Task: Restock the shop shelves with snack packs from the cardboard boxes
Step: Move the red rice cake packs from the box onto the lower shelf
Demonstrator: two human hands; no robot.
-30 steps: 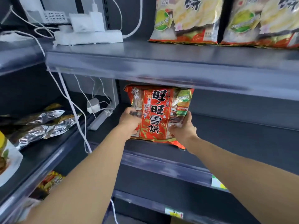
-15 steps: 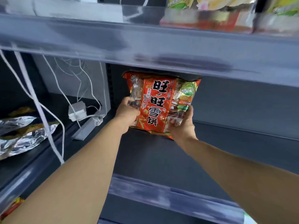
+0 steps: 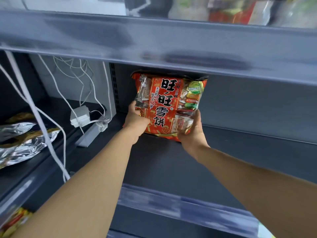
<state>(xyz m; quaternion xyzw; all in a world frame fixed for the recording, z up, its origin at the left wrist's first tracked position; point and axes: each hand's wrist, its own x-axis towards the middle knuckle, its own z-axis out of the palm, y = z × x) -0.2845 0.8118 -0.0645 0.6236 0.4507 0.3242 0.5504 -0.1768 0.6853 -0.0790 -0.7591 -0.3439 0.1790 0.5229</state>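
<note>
Reading 旺旺雪饼 in bold black characters down a red banner, the red crinkly plastic snack pack (image 3: 169, 107) stands upright at the back of the dark grey metal shelf board (image 3: 171, 165). A second ago it hung above that board's front lip; now it is deep inside. Both arms stretch in: the left hand (image 3: 137, 122) grips its lower left side, the right hand (image 3: 192, 133) clasps its lower right corner, fingers curled.
</note>
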